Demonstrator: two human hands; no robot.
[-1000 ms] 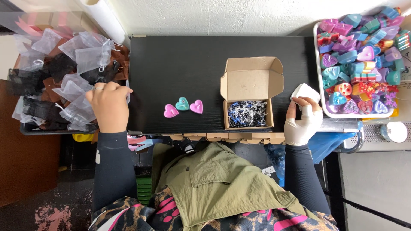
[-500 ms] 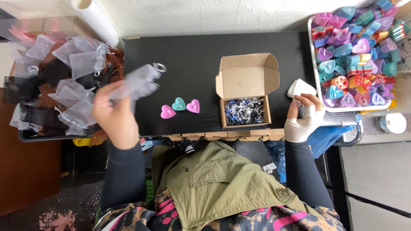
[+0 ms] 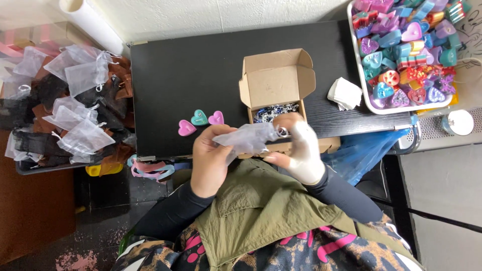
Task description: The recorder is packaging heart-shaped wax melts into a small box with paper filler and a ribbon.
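Right now my left hand point(image 3: 211, 160) and my right hand point(image 3: 298, 150) are both closed on a sheer white pouch point(image 3: 248, 139), stretched between them over the near edge of the black bench point(image 3: 191, 75). Fingers pinch each end. Just beyond my left hand lie three small hearts point(image 3: 200, 122), pink and teal. Just beyond my right hand sits an open cardboard box point(image 3: 276, 83). Farther right is a tray of coloured pieces point(image 3: 359, 75).

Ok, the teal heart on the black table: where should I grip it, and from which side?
Pinch the teal heart across its two lobed flanks, coming straight down from above. It lies flat on the table, between two pink hearts, so a low sideways approach would probably bump them.
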